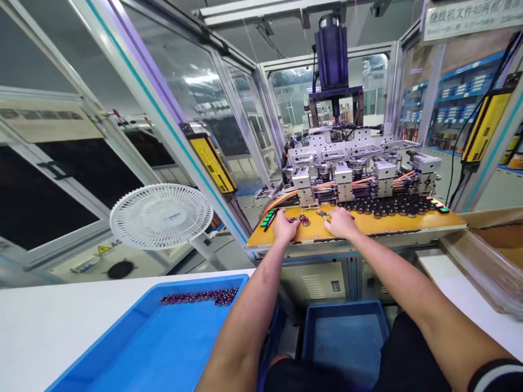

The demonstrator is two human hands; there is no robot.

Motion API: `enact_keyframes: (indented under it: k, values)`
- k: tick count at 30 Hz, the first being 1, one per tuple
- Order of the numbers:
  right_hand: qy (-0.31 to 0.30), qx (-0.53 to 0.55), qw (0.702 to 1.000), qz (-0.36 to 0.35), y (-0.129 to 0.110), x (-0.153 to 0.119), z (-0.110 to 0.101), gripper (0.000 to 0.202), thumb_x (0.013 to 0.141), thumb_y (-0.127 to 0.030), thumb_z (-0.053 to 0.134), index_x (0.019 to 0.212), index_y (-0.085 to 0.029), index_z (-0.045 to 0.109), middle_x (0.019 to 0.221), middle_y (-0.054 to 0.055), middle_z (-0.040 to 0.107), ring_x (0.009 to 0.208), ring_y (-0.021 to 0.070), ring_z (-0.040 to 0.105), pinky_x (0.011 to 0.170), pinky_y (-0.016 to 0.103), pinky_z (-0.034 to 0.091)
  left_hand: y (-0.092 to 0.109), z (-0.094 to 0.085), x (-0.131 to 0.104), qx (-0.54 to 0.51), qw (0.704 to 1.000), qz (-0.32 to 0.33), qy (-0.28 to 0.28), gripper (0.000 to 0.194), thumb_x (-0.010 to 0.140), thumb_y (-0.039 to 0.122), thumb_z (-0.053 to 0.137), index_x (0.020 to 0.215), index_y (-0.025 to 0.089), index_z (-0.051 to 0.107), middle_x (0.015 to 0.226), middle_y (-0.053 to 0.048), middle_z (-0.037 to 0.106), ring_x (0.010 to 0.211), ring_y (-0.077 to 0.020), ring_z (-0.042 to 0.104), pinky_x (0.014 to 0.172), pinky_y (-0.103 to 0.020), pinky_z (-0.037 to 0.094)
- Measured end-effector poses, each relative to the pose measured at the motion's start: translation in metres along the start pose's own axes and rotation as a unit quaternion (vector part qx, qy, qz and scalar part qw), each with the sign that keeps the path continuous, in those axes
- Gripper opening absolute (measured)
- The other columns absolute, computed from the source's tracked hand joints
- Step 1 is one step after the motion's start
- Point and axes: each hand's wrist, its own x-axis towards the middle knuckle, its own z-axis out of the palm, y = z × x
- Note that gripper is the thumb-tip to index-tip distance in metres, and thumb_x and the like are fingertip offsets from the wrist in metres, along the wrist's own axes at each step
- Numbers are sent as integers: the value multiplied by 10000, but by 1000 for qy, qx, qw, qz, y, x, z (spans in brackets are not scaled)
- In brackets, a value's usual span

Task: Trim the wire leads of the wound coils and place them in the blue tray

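Observation:
On the left part of the yellow work surface point(392, 223), my left hand point(285, 227) has its fingers around a small dark round part that is partly hidden. Just to its right lie a couple of small round parts point(304, 220). My right hand point(340, 222) is closed on a small tool point(322, 214) that looks like cutters or pliers, its tip pointing left. Many dark round parts point(392, 207) stand grouped along the back right of the surface, in front of the metal machine point(344, 179).
Green buttons point(268, 219) sit at the left end of the surface. A blue tray point(175, 343) with rows of small parts is at lower left, a second blue bin point(345, 332) below. A white fan point(162, 216) stands left; a cardboard box point(498, 234) is right.

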Motion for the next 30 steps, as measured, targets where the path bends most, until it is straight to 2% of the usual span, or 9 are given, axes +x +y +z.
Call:
enact_keyframes:
  k: [5, 8, 12, 15, 20, 22, 25, 28, 30]
  values:
    - [-2, 31, 999, 12, -3, 2, 2, 304, 962, -362, 591, 1184, -155, 596, 1253, 96, 575, 1140, 246, 565, 981, 475, 481, -15, -22, -8, 20, 997, -60, 38, 358, 919, 337, 590, 1229, 162, 564, 1214, -99, 610, 1018, -221, 634, 848, -431, 558]
    - [2, 47, 999, 15, -4, 1, 4, 299, 962, -356, 591, 1186, -157, 595, 1256, 96, 572, 1138, 245, 566, 982, 476, 481, -21, -25, -11, 33, 995, -82, 56, 355, 919, 337, 590, 1226, 161, 565, 1207, -98, 613, 1011, -219, 636, 843, -428, 559]
    - [9, 51, 999, 13, -3, -2, 2, 295, 964, -355, 589, 1182, -157, 595, 1240, 94, 579, 1115, 238, 578, 963, 464, 496, -14, -18, -10, 25, 995, -78, 66, 343, 920, 340, 587, 1211, 158, 574, 1194, -95, 622, 1005, -216, 639, 851, -431, 554]
    - [17, 49, 999, 10, -2, -3, 0, 296, 961, -354, 594, 1179, -154, 595, 1228, 92, 585, 1099, 234, 585, 948, 456, 507, -7, -25, -12, 1, 995, -63, 82, 333, 886, 285, 632, 1190, 157, 583, 1148, -85, 636, 1040, -233, 627, 911, -465, 521]
    - [40, 68, 997, 1, 1, -2, -3, 290, 958, -353, 599, 1169, -154, 599, 1214, 89, 592, 1081, 229, 594, 939, 452, 512, -11, -53, -29, -101, 984, -79, 126, 626, 674, 101, 749, 1246, 174, 505, 911, -35, 647, 951, -233, 671, 959, -454, 495]
    - [59, 89, 994, -13, 0, -4, -8, 285, 952, -339, 608, 1162, -147, 603, 1221, 94, 590, 1110, 241, 582, 965, 472, 491, -16, -60, -47, -168, 974, -91, 121, 659, 692, 141, 732, 1283, 171, 443, 889, -29, 658, 830, -191, 698, 888, -423, 541]
    - [97, 135, 984, -63, -8, -19, -17, 288, 928, -250, 616, 1176, -105, 610, 1266, 144, 577, 1210, 265, 525, 1056, 459, 424, -19, -63, -93, -267, 955, -101, 82, 642, 685, 251, 759, 1249, 174, 464, 900, -55, 704, 781, -167, 719, 824, -369, 574]
    - [111, 183, 968, -127, -21, -61, -31, 322, 911, -209, 610, 1214, -99, 604, 1297, 156, 576, 1234, 234, 517, 1084, 369, 413, -11, -62, -153, -332, 937, -99, 39, 694, 573, 277, 855, 1185, 181, 543, 956, -95, 740, 881, -199, 726, 826, -343, 583]
    - [105, 225, 948, -198, -29, -103, -43, 316, 922, -241, 599, 1224, -151, 598, 1309, 113, 582, 1185, 198, 559, 1018, 324, 474, 1, -61, -191, -355, 933, -57, -6, 669, 579, 221, 866, 1177, 186, 568, 980, -99, 751, 893, -199, 728, 813, -328, 593]
